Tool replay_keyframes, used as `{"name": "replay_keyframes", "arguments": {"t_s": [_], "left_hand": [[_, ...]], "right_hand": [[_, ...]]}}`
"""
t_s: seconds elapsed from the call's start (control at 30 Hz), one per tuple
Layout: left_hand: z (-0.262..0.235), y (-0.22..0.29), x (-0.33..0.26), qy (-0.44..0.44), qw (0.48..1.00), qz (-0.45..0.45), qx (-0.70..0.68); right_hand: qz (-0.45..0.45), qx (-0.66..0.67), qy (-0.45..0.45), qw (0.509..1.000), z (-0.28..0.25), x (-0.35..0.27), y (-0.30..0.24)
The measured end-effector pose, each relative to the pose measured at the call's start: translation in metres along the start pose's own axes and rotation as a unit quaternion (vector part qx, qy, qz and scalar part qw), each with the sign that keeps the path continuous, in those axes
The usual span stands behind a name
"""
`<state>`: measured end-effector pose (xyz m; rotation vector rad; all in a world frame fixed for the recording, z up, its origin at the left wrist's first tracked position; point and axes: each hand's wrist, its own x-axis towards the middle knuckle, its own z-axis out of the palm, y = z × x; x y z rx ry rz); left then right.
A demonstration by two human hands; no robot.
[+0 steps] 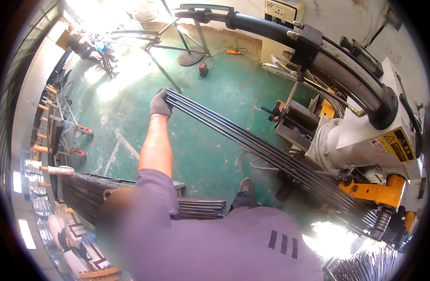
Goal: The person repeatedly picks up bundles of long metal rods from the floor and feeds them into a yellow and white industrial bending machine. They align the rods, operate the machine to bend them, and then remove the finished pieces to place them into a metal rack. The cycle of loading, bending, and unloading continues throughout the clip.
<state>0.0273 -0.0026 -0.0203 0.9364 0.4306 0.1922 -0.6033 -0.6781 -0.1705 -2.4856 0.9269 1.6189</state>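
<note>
My left hand (161, 104), in a grey glove with the arm stretched forward, is closed round the far ends of several long, thin, dark metal rods (233, 130). The rods lie side by side and run slantwise down to the right, past a machine, where they blur among more rods. My right hand does not show. A stack of similar rods (203, 207) lies on a metal rack to the left of my foot (245, 186).
A large white machine (364, 140) with a thick black arm (271, 32) and an orange part (388, 189) fills the right side. More rods (364, 267) stand bunched at lower right. Wheeled racks (67, 126) line the left. Another person (81, 42) works at far left.
</note>
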Motion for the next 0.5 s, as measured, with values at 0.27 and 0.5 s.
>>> {"name": "replay_keyframes", "arguments": {"t_s": [0.27,0.5], "left_hand": [[0.017,0.018,-0.008,-0.087,0.985,-0.056,0.135],[0.015,0.039,-0.022,-0.093,0.992,-0.057,0.065]], "right_hand": [[-0.06,-0.373,0.068,0.923,0.063,-0.035,0.046],[-0.079,-0.355,-0.06,0.93,-0.016,-0.118,0.006]]}}
